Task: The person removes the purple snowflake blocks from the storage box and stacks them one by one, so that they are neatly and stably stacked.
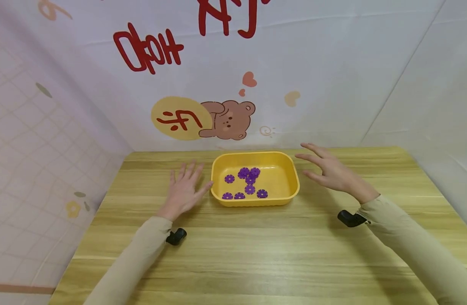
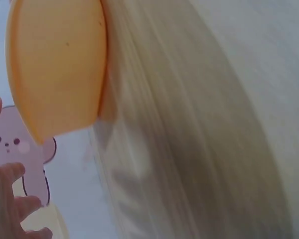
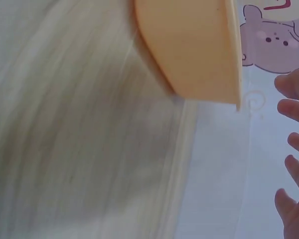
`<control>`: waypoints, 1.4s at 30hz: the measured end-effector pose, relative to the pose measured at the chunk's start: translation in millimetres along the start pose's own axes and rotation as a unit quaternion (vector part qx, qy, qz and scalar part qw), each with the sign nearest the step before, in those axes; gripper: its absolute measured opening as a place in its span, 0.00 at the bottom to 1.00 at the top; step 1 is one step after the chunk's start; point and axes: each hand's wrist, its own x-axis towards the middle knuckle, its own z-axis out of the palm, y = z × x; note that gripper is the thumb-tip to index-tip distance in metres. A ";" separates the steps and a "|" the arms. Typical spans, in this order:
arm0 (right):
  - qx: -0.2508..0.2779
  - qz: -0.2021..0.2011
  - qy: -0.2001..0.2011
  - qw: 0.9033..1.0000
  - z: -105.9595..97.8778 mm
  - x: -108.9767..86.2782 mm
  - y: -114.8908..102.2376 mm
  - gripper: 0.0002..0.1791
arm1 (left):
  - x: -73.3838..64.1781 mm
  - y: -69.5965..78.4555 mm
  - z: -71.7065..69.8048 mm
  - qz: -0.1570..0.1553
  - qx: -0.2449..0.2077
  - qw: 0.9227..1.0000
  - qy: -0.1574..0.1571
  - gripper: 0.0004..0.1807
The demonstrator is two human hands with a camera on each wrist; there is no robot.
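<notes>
A yellow plastic tray (image 1: 271, 159) stands near the back of the wooden table, and several purple notched discs (image 1: 250, 189) lie on its floor, some of them overlapping. On the tray's left side is my left hand (image 1: 184, 190), fingers spread, the thumb at or very near the rim; I cannot tell whether it touches. My right hand (image 1: 332, 171) hovers off the tray's right end with fingers apart and nothing in them. Both wrist views show the tray's outer wall (image 2: 60, 64) beside the fingers, while the discs inside are hidden there.
The wooden table (image 1: 233, 254) extends in front of the tray toward me. Close behind it rises a white printed backdrop (image 1: 324, 63) with a bear (image 1: 233, 120) and red characters. Another printed sheet (image 1: 35, 169) hangs along the left side. Each wrist carries a black device (image 1: 176, 236).
</notes>
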 end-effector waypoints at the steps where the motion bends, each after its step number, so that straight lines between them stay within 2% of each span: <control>1: 0.004 0.001 -0.006 1.000 0.4 3.1 -1.4 0.27 | 2.0 2.9 0.0 0.003 -0.003 1.000 -0.002 0.43; 7: 0.021 0.010 -0.039 0.999 2.2 21.7 -10.9 0.23 | 13.4 14.5 4.8 0.036 -0.027 0.999 -0.023 0.45; 10: 0.030 0.010 -0.054 0.998 2.4 30.5 -16.8 0.22 | 17.9 15.4 9.9 0.053 -0.065 0.996 -0.044 0.47; 12: 0.033 0.007 -0.062 0.998 3.1 35.9 -19.9 0.22 | 20.1 14.5 12.9 0.059 -0.105 0.991 -0.062 0.48; 15: 0.034 -0.002 -0.071 0.997 4.6 45.7 -24.7 0.21 | 21.5 11.3 15.8 0.061 -0.179 0.977 -0.093 0.50; 19: 0.036 -0.016 -0.088 0.995 7.6 60.1 -32.0 0.20 | 20.6 6.7 16.9 0.069 -0.227 0.965 -0.112 0.53; 24: 0.047 -0.028 -0.106 0.993 15.9 76.3 -38.6 0.18 | 20.7 4.9 15.8 0.078 -0.243 0.960 -0.118 0.55; 32: 0.086 -0.033 -0.116 0.989 28.4 97.9 -42.7 0.14 | 18.5 7.7 11.5 0.079 -0.245 0.957 -0.133 0.56; 37: 0.113 -0.035 -0.158 0.980 34.4 105.4 -43.8 0.13 | 16.6 9.4 11.5 0.079 -0.242 0.957 -0.140 0.56; 42: 0.144 -0.011 -0.200 0.969 43.5 110.3 -42.0 0.14 | 15.9 10.0 13.1 0.084 -0.241 0.956 -0.142 0.55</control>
